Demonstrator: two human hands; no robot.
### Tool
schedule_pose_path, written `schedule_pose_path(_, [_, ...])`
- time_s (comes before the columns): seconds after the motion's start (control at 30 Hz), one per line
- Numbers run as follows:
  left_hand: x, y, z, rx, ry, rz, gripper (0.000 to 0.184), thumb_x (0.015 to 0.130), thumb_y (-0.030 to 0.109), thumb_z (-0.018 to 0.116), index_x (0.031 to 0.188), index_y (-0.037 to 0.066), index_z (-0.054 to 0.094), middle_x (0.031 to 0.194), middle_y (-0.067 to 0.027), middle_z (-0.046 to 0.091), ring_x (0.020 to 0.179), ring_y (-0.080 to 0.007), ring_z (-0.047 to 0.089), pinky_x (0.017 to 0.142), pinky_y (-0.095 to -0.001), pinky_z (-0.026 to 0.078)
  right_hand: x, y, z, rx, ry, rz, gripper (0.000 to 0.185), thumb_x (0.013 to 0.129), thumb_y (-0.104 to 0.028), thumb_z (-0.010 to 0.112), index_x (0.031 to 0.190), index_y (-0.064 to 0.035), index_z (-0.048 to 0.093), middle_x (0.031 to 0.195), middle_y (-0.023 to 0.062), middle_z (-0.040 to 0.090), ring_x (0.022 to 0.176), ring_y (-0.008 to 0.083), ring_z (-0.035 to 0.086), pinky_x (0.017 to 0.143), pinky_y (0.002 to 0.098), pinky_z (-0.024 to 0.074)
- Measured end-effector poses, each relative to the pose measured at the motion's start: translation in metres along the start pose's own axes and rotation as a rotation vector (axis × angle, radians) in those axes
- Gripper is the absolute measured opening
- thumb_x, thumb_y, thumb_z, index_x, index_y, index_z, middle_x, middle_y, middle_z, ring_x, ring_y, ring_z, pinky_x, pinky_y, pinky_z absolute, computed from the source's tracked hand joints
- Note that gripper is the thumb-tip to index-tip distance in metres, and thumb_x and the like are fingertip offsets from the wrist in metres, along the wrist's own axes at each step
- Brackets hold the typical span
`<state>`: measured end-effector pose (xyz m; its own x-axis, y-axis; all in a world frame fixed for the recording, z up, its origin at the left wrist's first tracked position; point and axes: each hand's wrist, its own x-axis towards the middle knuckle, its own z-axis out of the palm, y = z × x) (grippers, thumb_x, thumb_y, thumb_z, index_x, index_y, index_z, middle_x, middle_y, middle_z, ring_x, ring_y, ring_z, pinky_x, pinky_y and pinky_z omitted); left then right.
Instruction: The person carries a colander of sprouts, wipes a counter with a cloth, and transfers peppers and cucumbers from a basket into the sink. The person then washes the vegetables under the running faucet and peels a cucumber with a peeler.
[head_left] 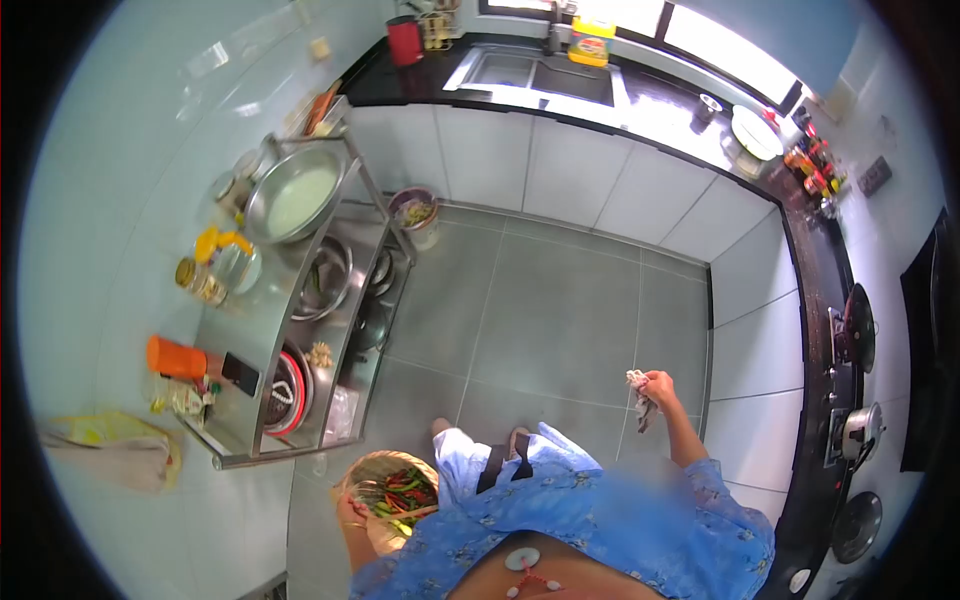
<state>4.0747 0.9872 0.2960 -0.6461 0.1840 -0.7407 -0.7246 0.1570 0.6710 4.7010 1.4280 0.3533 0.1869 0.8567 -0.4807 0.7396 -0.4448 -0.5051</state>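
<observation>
While the left hand grips a basket of red and green peppers at lower left, the right hand pinches a crumpled cloth right of centre.

Blue shirt partly blurred
</observation>
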Motion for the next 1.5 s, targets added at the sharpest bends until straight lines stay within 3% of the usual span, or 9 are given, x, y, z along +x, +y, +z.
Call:
schedule_pose_path(0.37, [0.041, -0.006, 0.334, 0.136, -0.225, -0.077, 0.022, 0.080, 0.024, 0.060, 0.065, 0.016, 0.045, 0.050, -0.0012, 0.046, 0.044, -0.0201, 0.048, 0.045, -0.0367, 0.040, 0.189, -0.118, -0.046, 0.762, -0.258, -0.326, 0.036, 0.063, -0.002, 0.058, 0.098, -0.0009, 0.063, 0.084, 0.0009, 0.062, 0.075, 0.0099, 0.056, 0.069, 0.0246, 0.0458])
schedule_pose_path(0.6, [0.060, 0.013, 0.585, 0.006, -0.348, -0.003, 0.015, 0.081, 0.003, 0.057, 0.079, 0.011, 0.044, 0.054, 0.0022, 0.038, 0.041, -0.0089, 0.037, 0.041, -0.0276, 0.038, 0.369, -0.216, -0.135, 0.634, -0.186, -0.319, 0.039, 0.063, 0.004, 0.057, 0.100, -0.0046, 0.064, 0.081, -0.0009, 0.061, 0.071, 0.0075, 0.056, 0.063, 0.0224, 0.0464])
schedule_pose_path(0.83, [0.050, 0.066, 0.772, 0.079, -0.414, 0.029, 0.017, 0.080, 0.006, 0.061, 0.071, 0.008, 0.046, 0.057, -0.0013, 0.044, 0.046, -0.0115, 0.043, 0.047, -0.0276, 0.043, 0.503, -0.309, -0.265, 0.819, -0.176, -0.499, 0.041, 0.061, 0.003, 0.054, 0.101, 0.0020, 0.060, 0.081, -0.0014, 0.057, 0.068, 0.0050, 0.050, 0.060, 0.0179, 0.0405])
schedule_pose_path(1.1, [-0.032, 0.132, 0.951, 0.225, -0.619, 0.143, 0.011, 0.084, 0.013, 0.058, 0.079, 0.008, 0.051, 0.064, 0.0012, 0.048, 0.055, -0.0083, 0.049, 0.055, -0.0242, 0.046, 0.738, -0.363, -0.367, 0.055, 0.457, -0.633, 0.042, 0.066, 0.000, 0.057, 0.108, 0.0007, 0.060, 0.089, 0.0066, 0.060, 0.079, 0.0155, 0.057, 0.072, 0.0254, 0.0458])
schedule_pose_path(1.17, [-0.057, 0.149, 0.990, 0.234, -0.561, 0.188, 0.011, 0.082, 0.014, 0.063, 0.082, 0.007, 0.054, 0.064, 0.0026, 0.050, 0.055, -0.0066, 0.049, 0.054, -0.0215, 0.045, 0.778, -0.378, -0.378, -0.096, 0.547, -0.616, 0.039, 0.071, -0.016, 0.058, 0.108, -0.0047, 0.061, 0.098, 0.0150, 0.060, 0.090, 0.0277, 0.059, 0.080, 0.0341, 0.0457])
schedule_pose_path(1.33, [-0.139, 0.205, 1.064, 0.321, -0.479, 0.293, 0.020, 0.082, 0.014, 0.063, 0.096, 0.003, 0.052, 0.067, 0.0008, 0.051, 0.057, -0.0070, 0.050, 0.054, -0.0192, 0.040, 0.897, -0.382, -0.390, -0.700, 0.286, -0.354, 0.045, 0.079, -0.033, 0.056, 0.122, -0.0188, 0.053, 0.110, 0.0179, 0.057, 0.102, 0.0383, 0.054, 0.088, 0.0479, 0.0416])
schedule_pose_path(1.37, [-0.153, 0.216, 1.072, 0.349, -0.462, 0.294, 0.022, 0.082, 0.014, 0.062, 0.097, 0.003, 0.051, 0.068, 0.0005, 0.051, 0.057, -0.0069, 0.050, 0.053, -0.0193, 0.040, 0.900, -0.393, -0.389, -0.937, 0.578, -0.723, 0.042, 0.082, -0.032, 0.056, 0.122, -0.0178, 0.052, 0.109, 0.0187, 0.057, 0.101, 0.0405, 0.054, 0.085, 0.0529, 0.0414])
schedule_pose_path(1.43, [-0.186, 0.232, 1.094, 0.343, -0.413, 0.314, 0.022, 0.083, 0.012, 0.061, 0.100, 0.002, 0.051, 0.069, 0.0010, 0.051, 0.056, -0.0063, 0.049, 0.052, -0.0195, 0.038, 0.917, -0.426, -0.372, -0.559, 0.751, -1.009, 0.038, 0.082, -0.025, 0.057, 0.117, -0.0117, 0.055, 0.104, 0.0200, 0.057, 0.097, 0.0378, 0.056, 0.082, 0.0509, 0.0444])
schedule_pose_path(1.5, [-0.215, 0.254, 1.108, 0.414, -0.391, 0.356, 0.022, 0.084, 0.011, 0.060, 0.102, 0.001, 0.051, 0.069, 0.0015, 0.050, 0.056, -0.0053, 0.047, 0.052, -0.0192, 0.037, 0.759, -0.575, -0.351, 0.343, -0.196, -0.769, 0.034, 0.080, -0.016, 0.059, 0.112, -0.0048, 0.056, 0.103, 0.0185, 0.059, 0.094, 0.0313, 0.059, 0.082, 0.0438, 0.0473])
